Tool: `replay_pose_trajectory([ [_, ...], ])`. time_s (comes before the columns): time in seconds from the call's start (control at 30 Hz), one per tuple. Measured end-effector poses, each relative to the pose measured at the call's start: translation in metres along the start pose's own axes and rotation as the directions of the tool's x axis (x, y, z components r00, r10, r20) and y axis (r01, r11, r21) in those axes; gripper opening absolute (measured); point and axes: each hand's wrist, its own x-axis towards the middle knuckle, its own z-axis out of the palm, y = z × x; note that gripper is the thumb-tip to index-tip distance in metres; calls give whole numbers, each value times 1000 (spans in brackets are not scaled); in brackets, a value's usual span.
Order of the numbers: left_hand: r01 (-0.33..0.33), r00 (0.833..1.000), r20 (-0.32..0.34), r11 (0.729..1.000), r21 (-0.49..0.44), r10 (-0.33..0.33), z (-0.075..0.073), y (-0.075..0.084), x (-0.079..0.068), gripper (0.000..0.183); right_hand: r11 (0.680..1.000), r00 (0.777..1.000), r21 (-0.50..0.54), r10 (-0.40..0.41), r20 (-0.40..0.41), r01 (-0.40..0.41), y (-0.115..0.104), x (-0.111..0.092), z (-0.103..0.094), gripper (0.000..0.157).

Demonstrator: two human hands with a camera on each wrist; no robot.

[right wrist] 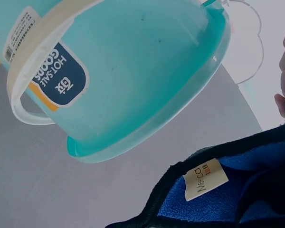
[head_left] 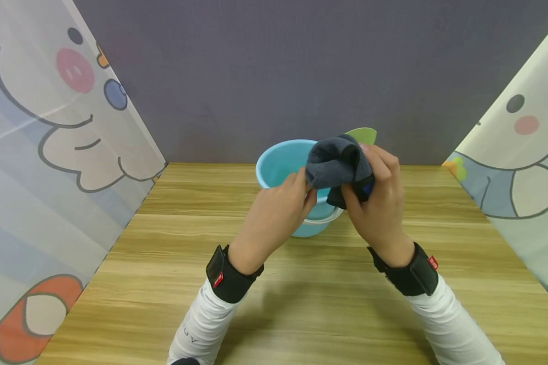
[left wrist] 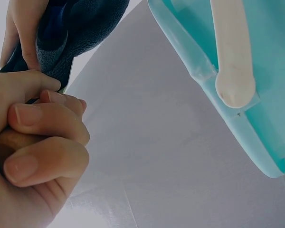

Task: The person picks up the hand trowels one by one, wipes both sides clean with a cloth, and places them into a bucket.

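A bunched towel (head_left: 335, 162), dark blue-grey outside and bright blue inside, is held up over the right part of a light blue bucket (head_left: 310, 230). My left hand (head_left: 278, 208) pinches its left edge; in the left wrist view the other fingers (left wrist: 52, 159) are curled in. On the other side my right hand (head_left: 381, 203) grips the towel between thumb and fingers. The right wrist view shows the towel's blue face (right wrist: 199, 209) with black edging and a small tag (right wrist: 205, 179). Part of the bucket's opening is hidden behind the towel and hands.
A white handle (head_left: 324, 220) hangs across the bucket's front. Behind the towel a light green rounded piece (head_left: 364, 135) sticks out, mostly hidden. The wood-grain table (head_left: 201, 223) ends at a grey back panel (head_left: 233, 81); cartoon-printed sheets (head_left: 18, 167) stand at both sides.
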Motion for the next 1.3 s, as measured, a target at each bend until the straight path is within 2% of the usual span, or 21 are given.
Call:
replay_pose_trajectory([
  [0.3, -33, 999, -22, 999, 23, 33, 1, 0, 1, 22, 1000, 999, 3, 14, -34, -14, 3, 3, 0, 50],
  [0.7, -50, 999, -15, 999, -16, 49, 3, -2, 3, 20, 999, 995, -1, 51, -88, -52, 9, 8, -4, 46],
  [0.97, -35, 999, 33, 993, -112, 39, 2, -9, 2, 15, 996, 992, -8, 86, -91, -87, 11, 9, -6, 45],
  [1.3, -25, 1000, -1, 988, -150, 25, 1, -14, 2, 15, 993, 988, -8, 120, -95, -122, 15, 14, -8, 44],
])
